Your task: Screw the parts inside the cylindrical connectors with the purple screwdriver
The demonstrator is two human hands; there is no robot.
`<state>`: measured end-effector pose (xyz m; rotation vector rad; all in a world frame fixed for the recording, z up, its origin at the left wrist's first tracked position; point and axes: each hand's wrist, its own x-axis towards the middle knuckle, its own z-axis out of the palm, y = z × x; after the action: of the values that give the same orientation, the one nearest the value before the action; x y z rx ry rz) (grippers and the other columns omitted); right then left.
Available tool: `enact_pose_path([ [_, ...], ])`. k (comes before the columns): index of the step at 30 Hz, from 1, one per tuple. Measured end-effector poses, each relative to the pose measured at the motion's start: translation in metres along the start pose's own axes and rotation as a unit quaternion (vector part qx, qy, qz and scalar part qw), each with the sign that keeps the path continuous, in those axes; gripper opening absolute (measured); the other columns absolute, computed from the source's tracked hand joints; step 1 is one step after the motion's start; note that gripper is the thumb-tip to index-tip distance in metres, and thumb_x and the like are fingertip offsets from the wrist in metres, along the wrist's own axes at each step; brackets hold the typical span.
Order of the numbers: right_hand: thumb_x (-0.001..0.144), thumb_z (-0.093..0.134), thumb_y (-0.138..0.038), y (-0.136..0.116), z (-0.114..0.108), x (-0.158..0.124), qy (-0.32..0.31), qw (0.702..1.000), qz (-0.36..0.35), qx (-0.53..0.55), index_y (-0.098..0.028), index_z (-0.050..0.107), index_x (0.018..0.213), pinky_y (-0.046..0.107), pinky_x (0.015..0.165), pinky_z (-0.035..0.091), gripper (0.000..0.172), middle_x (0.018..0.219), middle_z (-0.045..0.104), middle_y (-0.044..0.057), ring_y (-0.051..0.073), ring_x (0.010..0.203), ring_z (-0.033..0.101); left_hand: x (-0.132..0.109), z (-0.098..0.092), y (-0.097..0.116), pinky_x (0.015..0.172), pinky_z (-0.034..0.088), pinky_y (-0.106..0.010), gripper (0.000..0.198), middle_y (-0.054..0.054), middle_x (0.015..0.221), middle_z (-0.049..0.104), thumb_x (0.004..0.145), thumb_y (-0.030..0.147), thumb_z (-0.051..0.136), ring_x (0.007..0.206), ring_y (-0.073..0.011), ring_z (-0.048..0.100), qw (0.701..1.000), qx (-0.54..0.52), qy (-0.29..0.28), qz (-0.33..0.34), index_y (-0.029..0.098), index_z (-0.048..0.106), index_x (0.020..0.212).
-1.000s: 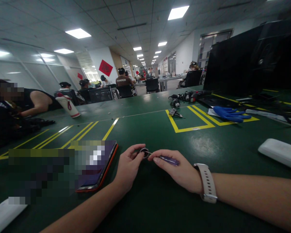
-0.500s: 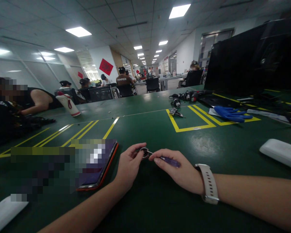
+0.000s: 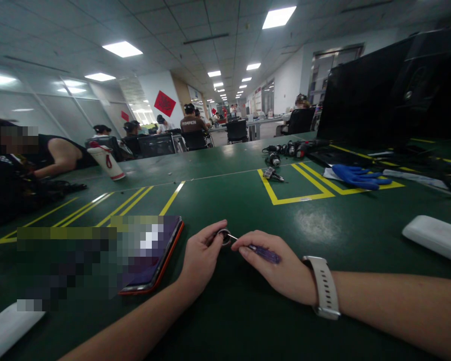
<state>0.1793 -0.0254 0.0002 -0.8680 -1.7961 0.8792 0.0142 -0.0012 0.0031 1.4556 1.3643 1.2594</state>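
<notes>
Between the thumb and fingers of my left hand (image 3: 202,255) is a small metal ring (image 3: 224,237), held above the green tabletop. My right hand (image 3: 274,263) is closed around a screwdriver (image 3: 263,252) with a translucent purple handle. Its thin shaft points left, and the tip meets or enters the ring; exactly where it touches is too small to tell. Left of my left hand lies a tablet-like device (image 3: 169,250) with an orange-red edge, its screen partly blurred out.
Yellow tape (image 3: 304,199) marks areas on the table. A metal drill-chuck-like part (image 3: 273,174), blue gloves (image 3: 355,176) and a dark monitor (image 3: 372,95) are at the right. A white cup (image 3: 107,161) stands far left, near a person (image 3: 63,153). A white object (image 3: 436,238) lies right.
Both hands stay nearly in place, with the ring and screwdriver still held. My right hand and wrist have shifted very slightly.
</notes>
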Motion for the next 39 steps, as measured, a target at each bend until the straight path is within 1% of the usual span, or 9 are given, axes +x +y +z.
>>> enact_pose_path([
  [3,0.084,0.051,-0.015,0.0002,-0.0002,0.0,0.001,1.0,0.003,0.002,-0.022,0.068,0.093,0.031,0.081,0.046,0.02,0.091,0.069,0.002,0.015,0.086,0.061,0.0009,-0.0012,-0.0032,0.084,0.05,-0.035,0.029,-0.006,0.097,0.072,0.071,0.02,0.06,0.088,-0.0221,0.066,1.0,0.015,-0.013,0.018,0.018,0.07,0.098],
  [5,0.084,0.051,-0.016,0.0007,-0.0001,0.0,0.0,1.0,0.003,0.004,-0.023,0.067,0.094,0.031,0.082,0.046,0.02,0.091,0.069,0.002,0.015,0.087,0.061,0.0013,-0.0015,-0.0049,0.086,0.049,-0.036,0.029,-0.006,0.099,0.071,0.071,0.02,0.06,0.09,-0.0227,0.066,0.999,0.021,-0.018,0.024,0.019,0.07,0.098],
  [9,0.084,0.052,-0.016,0.0008,0.0003,-0.0001,0.003,1.0,0.006,0.007,-0.023,0.068,0.094,0.03,0.081,0.046,0.02,0.091,0.069,0.002,0.016,0.087,0.061,0.001,-0.0014,-0.0046,0.087,0.049,-0.036,0.028,-0.006,0.094,0.073,0.071,0.02,0.059,0.09,-0.0228,0.066,0.999,0.028,-0.017,0.023,0.019,0.071,0.096],
  [13,0.083,0.053,-0.016,-0.0008,0.0005,-0.0001,0.004,1.0,0.005,0.007,-0.022,0.068,0.093,0.03,0.08,0.046,0.019,0.09,0.069,0.002,0.015,0.086,0.061,-0.0001,-0.0012,-0.0012,0.083,0.051,-0.034,0.027,-0.006,0.089,0.073,0.071,0.02,0.057,0.087,-0.0224,0.066,0.999,0.028,-0.015,0.01,0.017,0.071,0.094],
  [16,0.083,0.053,-0.015,-0.0013,0.0004,-0.0003,0.006,1.0,0.004,0.007,-0.022,0.069,0.091,0.03,0.081,0.046,0.019,0.09,0.069,0.003,0.015,0.086,0.061,0.0004,-0.0002,-0.0006,0.081,0.052,-0.033,0.027,-0.007,0.089,0.073,0.071,0.021,0.057,0.085,-0.0218,0.067,1.0,0.022,-0.019,0.01,0.016,0.071,0.093],
  [22,0.083,0.052,-0.019,-0.0011,-0.0015,-0.0007,0.016,0.999,0.023,0.023,-0.019,0.069,0.086,0.032,0.081,0.045,0.017,0.087,0.069,0.003,0.017,0.085,0.062,0.0018,0.0006,-0.0034,0.081,0.051,-0.036,0.032,-0.009,0.095,0.072,0.07,0.021,0.058,0.086,-0.0229,0.066,0.999,-0.01,-0.033,-0.012,0.012,0.068,0.098],
  [27,0.082,0.052,-0.019,-0.0036,-0.0026,0.0002,0.008,0.999,0.045,0.02,-0.019,0.069,0.084,0.034,0.082,0.045,0.017,0.088,0.069,0.004,0.018,0.086,0.062,0.0031,0.0004,-0.0041,0.085,0.049,-0.038,0.035,-0.011,0.099,0.071,0.068,0.017,0.059,0.09,-0.0239,0.065,0.998,-0.043,-0.044,-0.021,0.01,0.066,0.102],
  [33,0.081,0.051,-0.021,-0.0054,-0.0032,0.0003,0.003,0.998,0.064,0.028,-0.016,0.068,0.081,0.035,0.081,0.045,0.018,0.085,0.069,0.005,0.018,0.083,0.062,0.0022,-0.0005,-0.007,0.094,0.044,-0.041,0.038,-0.011,0.111,0.066,0.065,0.014,0.061,0.1,-0.0255,0.062,0.995,-0.067,-0.062,-0.028,0.013,0.066,0.102],
  [39,0.08,0.052,-0.021,-0.003,-0.002,0.0003,0.006,0.997,0.081,0.009,-0.016,0.069,0.08,0.035,0.08,0.045,0.017,0.085,0.068,0.006,0.019,0.084,0.061,-0.0009,-0.0016,-0.0082,0.098,0.039,-0.042,0.039,-0.01,0.115,0.064,0.061,0.01,0.06,0.106,-0.0265,0.059,0.994,-0.086,-0.069,-0.015,0.015,0.068,0.099],
])
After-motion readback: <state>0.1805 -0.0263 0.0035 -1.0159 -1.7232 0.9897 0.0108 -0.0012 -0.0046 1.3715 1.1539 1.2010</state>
